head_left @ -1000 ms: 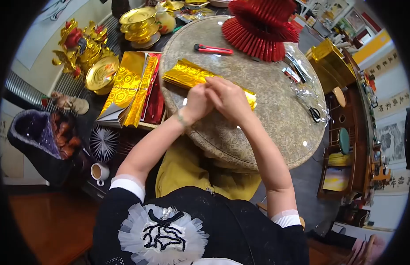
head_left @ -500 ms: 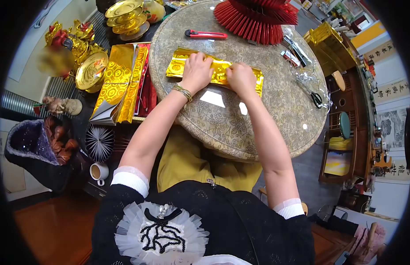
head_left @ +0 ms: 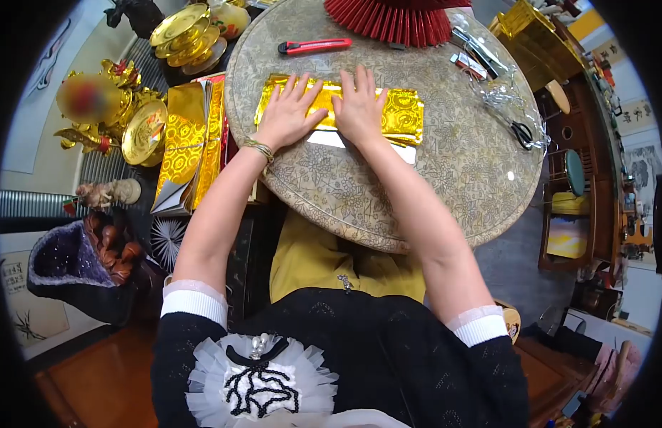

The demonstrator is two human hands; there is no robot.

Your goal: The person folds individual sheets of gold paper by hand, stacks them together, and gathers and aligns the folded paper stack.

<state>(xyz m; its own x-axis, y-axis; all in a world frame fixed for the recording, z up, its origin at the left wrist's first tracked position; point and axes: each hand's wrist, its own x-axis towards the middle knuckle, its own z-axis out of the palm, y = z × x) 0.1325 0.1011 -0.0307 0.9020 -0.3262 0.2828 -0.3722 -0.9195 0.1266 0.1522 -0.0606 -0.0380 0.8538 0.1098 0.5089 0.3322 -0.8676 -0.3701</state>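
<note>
A folded sheet of shiny gold foil paper [head_left: 401,114] lies lengthwise on the round table in front of me. On its left part my left hand [head_left: 289,114] rests flat, fingers spread. My right hand [head_left: 359,110] lies flat near the middle, its fingers stretched away from me and its thumb toward the left hand. White strips, either paper or glare, show along the near edge of the foil. Beyond the foil lies a red utility knife [head_left: 315,46]. What is under my palms is hidden.
A patterned cloth covers the round table [head_left: 345,207]. A red pleated paper piece [head_left: 388,21] stands at the far side. Scissors [head_left: 521,134], a stapler [head_left: 477,50] and clear plastic wrap [head_left: 502,100] lie right. Gold paper stacks [head_left: 181,143] sit left.
Both hands have gone from curled fingers on the foil to flat, spread palms. The foil now looks flatter and wider. My view has shifted slightly.
</note>
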